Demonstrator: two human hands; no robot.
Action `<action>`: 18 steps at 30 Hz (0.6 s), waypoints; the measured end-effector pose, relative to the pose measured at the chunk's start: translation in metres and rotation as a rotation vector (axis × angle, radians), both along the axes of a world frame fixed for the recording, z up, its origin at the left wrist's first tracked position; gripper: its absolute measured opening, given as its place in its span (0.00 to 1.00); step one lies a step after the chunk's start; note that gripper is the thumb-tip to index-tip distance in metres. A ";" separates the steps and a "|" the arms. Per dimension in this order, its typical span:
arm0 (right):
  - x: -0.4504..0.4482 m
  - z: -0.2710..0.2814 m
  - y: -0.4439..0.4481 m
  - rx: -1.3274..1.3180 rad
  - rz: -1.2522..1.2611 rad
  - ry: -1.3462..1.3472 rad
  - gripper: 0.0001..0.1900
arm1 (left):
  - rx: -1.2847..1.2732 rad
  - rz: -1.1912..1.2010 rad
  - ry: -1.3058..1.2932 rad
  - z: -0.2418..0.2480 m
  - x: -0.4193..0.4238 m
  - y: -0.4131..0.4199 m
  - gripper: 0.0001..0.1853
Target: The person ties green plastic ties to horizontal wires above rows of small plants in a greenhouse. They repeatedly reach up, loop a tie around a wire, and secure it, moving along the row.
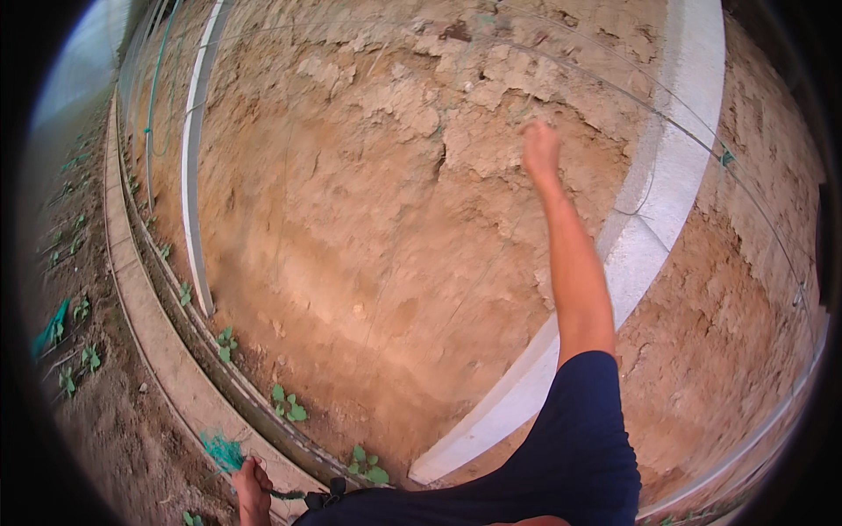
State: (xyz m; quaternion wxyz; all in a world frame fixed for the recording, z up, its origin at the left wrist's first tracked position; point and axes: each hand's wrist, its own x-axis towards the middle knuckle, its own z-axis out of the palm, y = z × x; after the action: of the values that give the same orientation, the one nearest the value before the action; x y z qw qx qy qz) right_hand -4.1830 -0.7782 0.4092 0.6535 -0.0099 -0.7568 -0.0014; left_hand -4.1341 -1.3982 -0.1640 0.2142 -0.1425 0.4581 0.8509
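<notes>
My left hand [253, 490] is low at the left, beside my body, with its fingers closed around a bundle of green twine [223, 452]. The loose strands fan out above the fist. My right arm is stretched up in front of a rough earth wall [368, 197]. At its end my right hand [541, 148] has curled fingers; blur hides whether a thin strand is in them. A wire [592, 75] runs above that hand and crosses a pale concrete post [658, 223] to its right. Green twine is knotted [726, 158] on the wire beyond the post.
A narrow concrete ledge [141, 289] with a channel runs along the wall's foot. Small leafy plants [289, 404] grow beside it, and seedlings [91, 358] stand in the soil at left. Another post [194, 144] and a hanging green cord [152, 85] are farther along.
</notes>
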 end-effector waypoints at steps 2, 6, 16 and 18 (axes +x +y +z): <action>-0.014 -0.064 -0.045 -0.293 0.213 -0.183 0.14 | 0.039 0.034 -0.084 0.016 0.000 -0.002 0.13; -0.023 -0.201 -0.185 -0.947 0.726 -0.766 0.16 | 0.153 0.038 -0.023 0.059 -0.008 0.006 0.14; -0.042 -0.434 -0.472 -0.850 1.202 -0.852 0.17 | 0.297 0.278 0.320 0.122 -0.088 0.027 0.09; -0.046 -0.447 -0.499 -0.818 1.211 -0.851 0.17 | 0.320 0.357 0.262 0.113 -0.097 0.021 0.09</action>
State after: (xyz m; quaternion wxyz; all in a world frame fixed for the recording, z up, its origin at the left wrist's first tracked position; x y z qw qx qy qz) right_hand -4.2286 -1.2772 -0.0379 0.1455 0.1631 -0.7539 0.6195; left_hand -4.2312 -1.3769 -0.0514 0.0197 -0.0740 0.3092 0.9479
